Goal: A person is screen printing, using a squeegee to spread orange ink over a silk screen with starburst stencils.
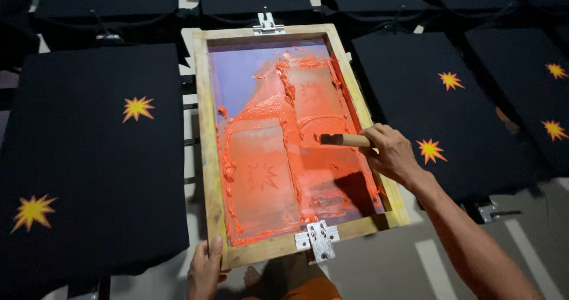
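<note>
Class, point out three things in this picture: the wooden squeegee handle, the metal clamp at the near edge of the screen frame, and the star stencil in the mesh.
Squeegee handle (347, 140): head view, mid-shaft.
Metal clamp (319, 239): head view, plate centre.
Star stencil (261, 176): head view, star's centre.

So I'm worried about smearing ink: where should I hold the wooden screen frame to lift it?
By the bare near rail of the wooden screen frame, from your side, where the left hand already grips; its wood looks ink-free beside the metal bracket.
</note>
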